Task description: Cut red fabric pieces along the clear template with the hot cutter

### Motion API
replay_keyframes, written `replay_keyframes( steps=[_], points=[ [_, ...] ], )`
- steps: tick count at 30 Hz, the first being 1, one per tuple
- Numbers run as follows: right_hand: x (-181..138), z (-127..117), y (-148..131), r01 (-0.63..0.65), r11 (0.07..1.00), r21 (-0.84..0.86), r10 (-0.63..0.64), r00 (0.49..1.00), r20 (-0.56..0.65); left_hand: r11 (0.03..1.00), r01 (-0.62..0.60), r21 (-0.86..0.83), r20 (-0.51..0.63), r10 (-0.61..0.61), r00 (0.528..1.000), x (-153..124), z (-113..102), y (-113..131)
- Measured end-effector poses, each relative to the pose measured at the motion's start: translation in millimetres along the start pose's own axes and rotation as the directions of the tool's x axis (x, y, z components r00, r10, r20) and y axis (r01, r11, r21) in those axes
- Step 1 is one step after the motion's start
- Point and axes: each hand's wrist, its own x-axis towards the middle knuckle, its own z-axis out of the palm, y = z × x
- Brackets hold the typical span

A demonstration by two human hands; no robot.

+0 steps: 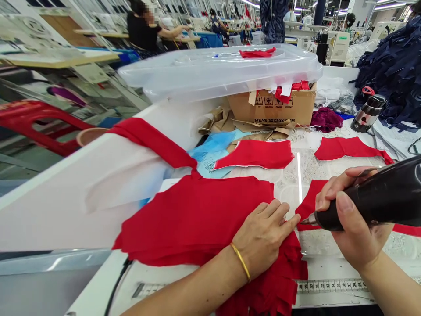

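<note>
My left hand (268, 232), with a gold bangle at the wrist, lies over the right edge of a stack of red cloth pieces (200, 210). Its index finger stretches toward the near left corner of a smaller red cloth piece (309, 202); the thumb is hidden. Wrapped in my right hand (355, 219) is a black handheld tool (388, 193). The tool's pointed metal tip is at that corner, close to my left fingertip. Below my left hand, a bunch of red cloth strips (272, 281) hangs toward the table's front edge.
Farther back lie two cut red pieces (259, 153) (345, 148). A cardboard box (272, 107) sits beneath a clear plastic lid (217, 72). At right are a dark bottle (368, 114) and a navy cloth heap (388, 66). A measuring tape (332, 286) runs along the front; a red stool (36, 123) stands left.
</note>
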Motion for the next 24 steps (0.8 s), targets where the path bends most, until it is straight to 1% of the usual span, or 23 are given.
replay_keyframes(
  steps=[4, 9, 11, 13, 16, 19, 22, 24],
  points=[
    [-12, -6, 5, -0.012, 0.998, -0.062, 0.014, 1.0, 0.028, 1.0, -0.006, -0.002, 0.03, 0.006, 1.0, 3, -9, 0],
    [-16, -3, 7, 0.008, 0.998, -0.067, -0.003, 0.997, 0.075, 1.0, 0.005, -0.014, 0.097, -0.004, 0.995, 4, -15, 1],
    [-15, -2, 5, 0.006, 0.998, -0.063, -0.002, 0.998, 0.069, 1.0, 0.005, -0.017, 0.091, -0.004, 0.996, 3, -12, 0],
    [-10, -2, 2, 0.008, 0.999, -0.051, -0.006, 0.998, 0.055, 1.0, -0.002, -0.014, 0.048, 0.003, 0.999, 0, -6, 0],
    [6, -4, 0, 0.057, 0.998, 0.006, -0.057, 0.998, -0.02, 1.0, -0.014, -0.008, -0.005, 0.014, 1.0, -2, 2, -1],
    [29, -7, 8, 0.116, 0.993, 0.033, -0.111, 0.985, -0.132, 1.0, -0.024, 0.003, 0.045, 0.024, 0.999, -1, 1, -1],
    [51, -10, 27, 0.148, 0.988, -0.034, -0.151, 0.966, -0.209, 1.0, -0.02, 0.011, 0.093, 0.019, 0.995, 1, -4, -1],
    [62, -11, 40, 0.164, 0.983, -0.079, -0.178, 0.952, -0.249, 1.0, -0.017, 0.013, 0.078, 0.015, 0.997, 1, -5, -1]
  ],
)
